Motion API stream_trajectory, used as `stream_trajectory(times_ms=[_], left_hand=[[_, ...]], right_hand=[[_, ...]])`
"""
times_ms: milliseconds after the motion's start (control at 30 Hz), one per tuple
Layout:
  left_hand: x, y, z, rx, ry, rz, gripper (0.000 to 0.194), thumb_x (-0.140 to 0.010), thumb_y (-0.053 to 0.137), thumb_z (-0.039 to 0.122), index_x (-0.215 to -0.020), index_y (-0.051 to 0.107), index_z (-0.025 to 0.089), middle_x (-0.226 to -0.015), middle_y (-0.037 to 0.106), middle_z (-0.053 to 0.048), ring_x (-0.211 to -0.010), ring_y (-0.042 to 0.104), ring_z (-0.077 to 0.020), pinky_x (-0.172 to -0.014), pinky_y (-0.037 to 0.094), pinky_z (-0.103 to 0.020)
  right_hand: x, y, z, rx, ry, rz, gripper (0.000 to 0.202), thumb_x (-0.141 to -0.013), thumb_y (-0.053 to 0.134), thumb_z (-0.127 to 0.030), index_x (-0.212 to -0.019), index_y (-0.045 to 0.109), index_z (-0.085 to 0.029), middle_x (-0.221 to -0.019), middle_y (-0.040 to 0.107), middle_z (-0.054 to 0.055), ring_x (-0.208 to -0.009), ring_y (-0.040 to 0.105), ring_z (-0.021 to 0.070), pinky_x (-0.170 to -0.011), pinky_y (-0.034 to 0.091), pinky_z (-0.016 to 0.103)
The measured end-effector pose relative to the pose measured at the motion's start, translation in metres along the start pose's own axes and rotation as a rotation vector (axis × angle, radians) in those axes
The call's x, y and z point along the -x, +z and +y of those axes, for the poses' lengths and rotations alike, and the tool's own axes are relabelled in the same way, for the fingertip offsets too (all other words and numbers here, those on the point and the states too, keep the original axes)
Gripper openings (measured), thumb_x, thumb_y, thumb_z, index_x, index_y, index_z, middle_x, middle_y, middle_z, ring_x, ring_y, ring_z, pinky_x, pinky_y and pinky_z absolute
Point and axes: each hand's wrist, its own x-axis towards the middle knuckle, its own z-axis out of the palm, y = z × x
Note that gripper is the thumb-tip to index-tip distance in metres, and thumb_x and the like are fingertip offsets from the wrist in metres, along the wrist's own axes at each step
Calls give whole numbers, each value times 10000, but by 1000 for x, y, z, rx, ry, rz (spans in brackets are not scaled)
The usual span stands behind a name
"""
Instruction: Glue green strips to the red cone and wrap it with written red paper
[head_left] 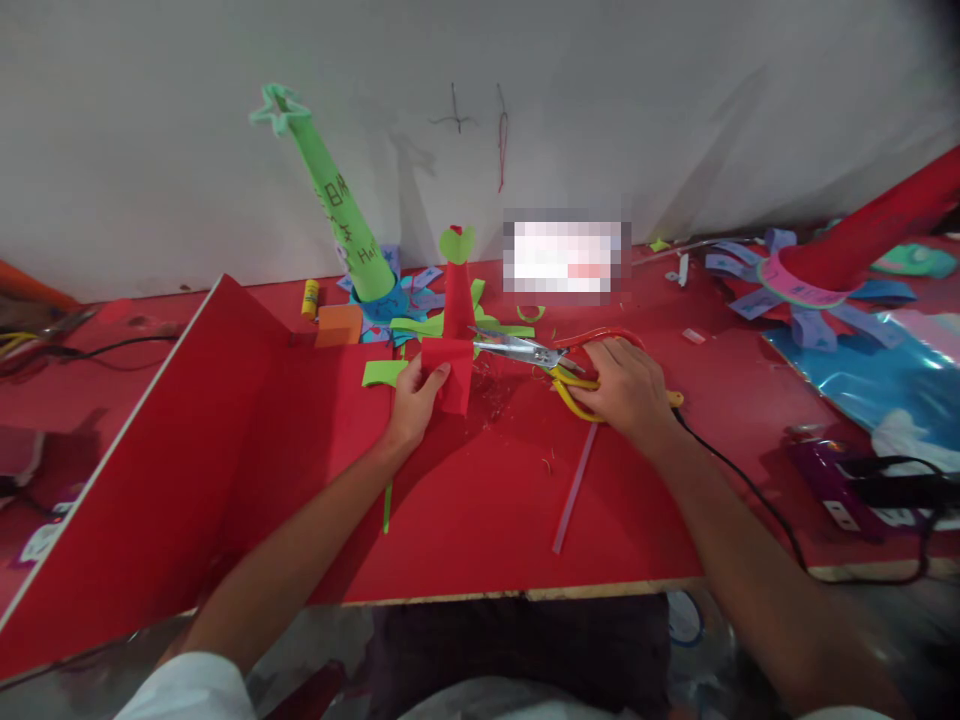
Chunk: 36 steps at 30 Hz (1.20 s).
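Observation:
My left hand [417, 400] pinches a small piece of red paper [454, 378], thumb on its face, above the middle of the table. In my right hand [626, 388] is a pair of scissors [525, 350] with red and yellow handles. Their blades point left and reach the upper right edge of the red paper; whether they are cutting into it I cannot tell. Right behind the paper stands a small red paper cone [457, 300] with a green heart on top and green strips around its base. A green paper piece [384, 373] lies beside my left hand.
A tall green cone [345, 210] with a star top leans at the back left, near a yellow glue stick [310, 299]. A red board [150, 450] slants up at left. A larger red cone [870, 235], blue plastic [840, 370] and a black cord [742, 485] are at right.

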Motion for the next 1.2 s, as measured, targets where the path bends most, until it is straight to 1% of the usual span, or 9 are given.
stream_trajectory(times_ms=[233,467,600,733,833,933,1100,1167,1200], left_hand=[[-1,-1,-2,-47,19,3,271,-816,759,428,-941,717,191,-929,773,-29,-801,701,-170,-746,558,-268],[0,-2,-2,-88,62,-5,276,-832,753,446,-940,711,195,-935,767,-27,-816,697,-170,-781,560,-275],[0,-2,-2,-105,78,-9,282,-841,753,456,-937,705,195,-926,760,-24,-810,694,-167,-783,560,-275],[2,-2,-1,-116,76,-8,266,-854,740,445,-945,709,198,-874,745,-17,-801,691,-173,-759,563,-274],[3,-1,1,-124,69,-6,245,-857,740,431,-937,712,201,-829,730,-12,-824,696,-187,-776,569,-284],[3,-1,0,-119,57,7,252,-847,746,435,-934,707,201,-867,741,-19,-844,699,-191,-777,570,-285],[-3,-5,-7,-92,39,56,266,-868,711,442,-963,674,196,-923,745,-19,-800,682,-153,-734,551,-251],[-4,-5,-8,-89,39,57,272,-870,712,445,-964,665,195,-928,743,-22,-797,679,-149,-743,551,-253],[-4,-5,-7,-93,38,34,283,-862,727,446,-975,665,194,-954,746,-29,-821,685,-156,-765,556,-261]], right_hand=[[1,1,1,-48,23,-5,339,-912,681,-459,-1081,664,-165,-925,682,116,-916,623,297,-801,450,384],[1,1,0,-4,16,-17,336,-915,682,-485,-1061,648,-185,-920,690,104,-903,632,293,-793,453,378],[0,2,0,-3,13,-24,320,-912,683,-469,-1053,647,-184,-916,695,104,-893,637,291,-782,455,375],[1,3,0,-9,19,-34,318,-906,689,-464,-1046,646,-182,-920,697,104,-903,641,295,-785,457,379],[2,3,0,-22,16,-36,320,-910,681,-472,-1052,645,-187,-932,697,109,-914,640,302,-794,458,386],[2,2,0,-33,15,-32,322,-909,678,-474,-1059,647,-191,-930,695,110,-917,634,305,-793,455,388],[0,-1,2,-30,42,-21,323,-921,659,-452,-1103,658,-186,-939,696,112,-906,627,293,-783,449,379],[-1,-2,3,-25,65,2,335,-920,658,-457,-1111,664,-181,-945,697,118,-901,626,293,-781,447,381],[-1,-3,4,-24,71,18,341,-918,660,-458,-1112,666,-178,-944,697,120,-899,626,293,-781,448,382]])
